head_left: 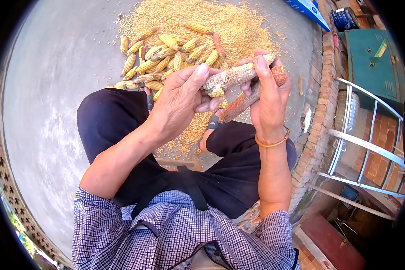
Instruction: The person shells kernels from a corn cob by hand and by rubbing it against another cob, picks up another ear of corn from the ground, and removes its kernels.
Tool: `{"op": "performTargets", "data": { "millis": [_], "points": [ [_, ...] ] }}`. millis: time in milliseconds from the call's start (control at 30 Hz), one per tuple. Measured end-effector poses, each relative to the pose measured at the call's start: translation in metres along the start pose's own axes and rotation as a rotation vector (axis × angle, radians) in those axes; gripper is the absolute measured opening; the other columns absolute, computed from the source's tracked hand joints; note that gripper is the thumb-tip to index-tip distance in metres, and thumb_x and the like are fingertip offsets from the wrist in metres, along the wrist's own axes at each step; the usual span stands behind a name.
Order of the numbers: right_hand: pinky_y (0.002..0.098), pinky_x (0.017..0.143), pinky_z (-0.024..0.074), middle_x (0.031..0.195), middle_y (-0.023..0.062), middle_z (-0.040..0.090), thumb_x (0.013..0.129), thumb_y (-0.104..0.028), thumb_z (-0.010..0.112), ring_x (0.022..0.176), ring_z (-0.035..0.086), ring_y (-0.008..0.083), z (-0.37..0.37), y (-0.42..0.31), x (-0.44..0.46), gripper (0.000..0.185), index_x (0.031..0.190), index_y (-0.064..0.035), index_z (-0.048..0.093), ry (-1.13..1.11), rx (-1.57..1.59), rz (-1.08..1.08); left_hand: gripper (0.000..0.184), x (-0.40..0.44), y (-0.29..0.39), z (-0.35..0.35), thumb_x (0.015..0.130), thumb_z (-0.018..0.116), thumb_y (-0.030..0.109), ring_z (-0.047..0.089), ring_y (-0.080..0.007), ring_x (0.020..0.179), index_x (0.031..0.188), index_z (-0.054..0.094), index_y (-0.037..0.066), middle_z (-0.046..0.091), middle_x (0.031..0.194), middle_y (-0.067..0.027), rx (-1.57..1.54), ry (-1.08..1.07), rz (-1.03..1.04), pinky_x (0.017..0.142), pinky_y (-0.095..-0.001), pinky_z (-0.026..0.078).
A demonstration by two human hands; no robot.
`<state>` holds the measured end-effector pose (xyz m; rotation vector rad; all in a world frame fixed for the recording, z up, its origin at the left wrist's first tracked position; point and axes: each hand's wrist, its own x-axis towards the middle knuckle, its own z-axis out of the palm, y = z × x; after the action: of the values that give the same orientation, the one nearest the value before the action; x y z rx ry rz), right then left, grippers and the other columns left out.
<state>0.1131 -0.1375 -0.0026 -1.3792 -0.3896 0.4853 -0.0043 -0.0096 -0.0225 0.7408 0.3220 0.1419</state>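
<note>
A pale, mostly stripped corn cob (231, 77) is held between my two hands, a few yellow kernels left at its lower left end. My left hand (180, 92) is closed around that end, thumb on top. My right hand (272, 92) grips the cob's other end and also a bare reddish cob (238, 104), which lies slanted beneath the pale one. Beyond my hands, a pile of yellow corn ears (148, 65) rests beside a wide spread of loose kernels (202, 15). A reddish bare cob (218, 44) lies on the kernels.
Loose kernels (180, 141) lie between my feet on the grey concrete floor (54, 112). To the right are a brick edge (321, 108), a white metal frame (369, 144) and a green cabinet (373, 63). A blue object (309, 11) is at the top right.
</note>
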Motion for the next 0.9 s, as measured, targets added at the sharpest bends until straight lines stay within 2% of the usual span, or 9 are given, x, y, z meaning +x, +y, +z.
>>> {"op": "performTargets", "data": {
  "millis": [167,233,333,533,767,900],
  "points": [
    [0.0226,0.055,0.0413,0.091,0.0088,0.068,0.097,-0.021,0.057,0.065,0.054,0.0088,-0.003,-0.002,0.0,0.026,0.116,-0.0023,0.056,-0.043,0.022,0.02,0.036,-0.001,0.004,-0.004,0.105,0.044,0.031,0.054,-0.0124,0.068,0.112,0.058,-0.002,0.065,0.09,-0.0146,0.155,-0.041,-0.048,0.055,-0.0197,0.039],
    [0.0226,0.056,0.0418,0.093,0.0087,0.067,0.097,-0.02,0.057,0.066,0.054,0.0089,-0.001,-0.004,0.0,0.026,0.116,-0.002,0.056,-0.051,0.033,0.015,0.036,0.001,0.003,-0.007,0.104,0.045,0.031,0.055,-0.0126,0.069,0.111,0.058,-0.001,0.065,0.092,-0.0146,0.045,-0.061,-0.055,0.056,-0.0203,0.04],
    [0.0205,0.056,0.0477,0.095,0.0098,0.069,0.095,-0.018,0.061,0.067,0.061,0.0082,-0.005,-0.002,0.004,0.027,0.115,0.0001,0.057,-0.073,0.079,-0.022,0.036,0.003,0.003,-0.005,0.104,0.046,0.031,0.055,-0.0133,0.07,0.111,0.059,-0.001,0.065,0.096,-0.0147,-0.069,-0.028,-0.076,0.057,-0.0218,0.042],
    [0.0252,0.065,0.0533,0.103,0.0113,0.067,0.094,-0.014,0.061,0.08,0.065,0.0136,-0.008,-0.01,0.002,0.029,0.119,-0.0004,0.056,-0.107,0.078,-0.003,0.036,0.002,0.013,-0.003,0.104,0.044,0.03,0.054,-0.0151,0.07,0.11,0.058,-0.002,0.063,0.098,-0.0146,-0.135,-0.015,-0.082,0.056,-0.024,0.04],
    [0.0259,0.065,0.0573,0.103,0.014,0.068,0.094,-0.014,0.061,0.073,0.068,0.0162,-0.009,-0.008,0.004,0.026,0.114,0.002,0.056,-0.125,0.12,-0.005,0.035,0.001,0.018,-0.007,0.104,0.044,0.028,0.055,-0.0155,0.069,0.11,0.058,-0.002,0.063,0.096,-0.0148,-0.123,-0.011,-0.084,0.055,-0.0233,0.038],
    [0.026,0.066,0.0557,0.104,0.0141,0.067,0.094,-0.014,0.062,0.075,0.067,0.0154,-0.01,-0.011,0.002,0.028,0.116,0.0015,0.055,-0.139,0.1,0.009,0.035,0.001,0.015,0.0,0.103,0.047,0.03,0.06,-0.0171,0.078,0.111,0.059,-0.001,0.064,0.098,-0.0142,-0.11,0.104,-0.09,0.059,-0.0237,0.044]
  ]
}}
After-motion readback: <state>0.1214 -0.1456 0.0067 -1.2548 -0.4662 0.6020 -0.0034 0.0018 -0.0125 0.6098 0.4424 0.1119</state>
